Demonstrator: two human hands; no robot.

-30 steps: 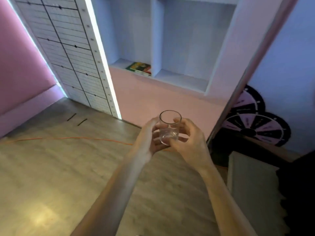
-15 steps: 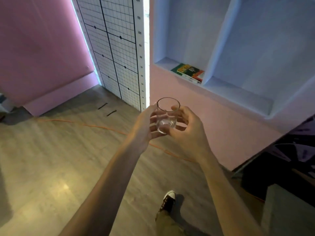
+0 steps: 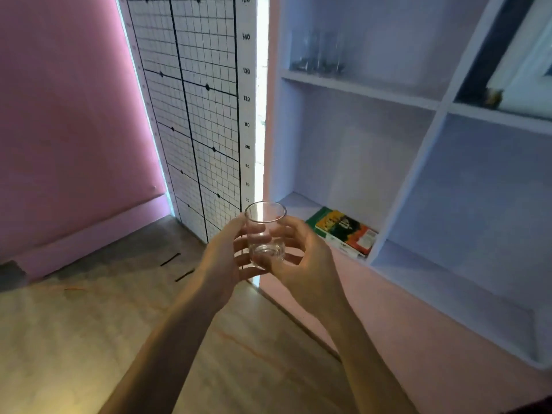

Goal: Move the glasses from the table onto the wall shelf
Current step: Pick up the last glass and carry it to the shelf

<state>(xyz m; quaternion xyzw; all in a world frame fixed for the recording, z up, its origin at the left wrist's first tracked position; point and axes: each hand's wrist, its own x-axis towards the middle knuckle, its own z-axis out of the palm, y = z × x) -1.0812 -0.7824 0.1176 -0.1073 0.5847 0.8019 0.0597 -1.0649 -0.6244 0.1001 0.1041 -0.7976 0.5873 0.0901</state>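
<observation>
A clear drinking glass (image 3: 265, 231) is held upright in front of me, between both hands. My left hand (image 3: 222, 261) wraps its left side and my right hand (image 3: 304, 258) cups its right side and base. The white wall shelf (image 3: 358, 91) rises up and to the right. On its upper board, several clear glasses (image 3: 318, 56) stand blurred in the left compartment. The table is out of view.
A colourful book (image 3: 343, 230) lies flat in the lower left compartment. A grid chart with height numbers (image 3: 203, 115) and a lit strip (image 3: 262, 85) stand left of the shelf. Pink walls, wood floor with an orange cable (image 3: 74, 289).
The view has swung up and closer to the shelf, bringing the upper board with its glasses into sight. Both hands keep the same hold on the glass.
</observation>
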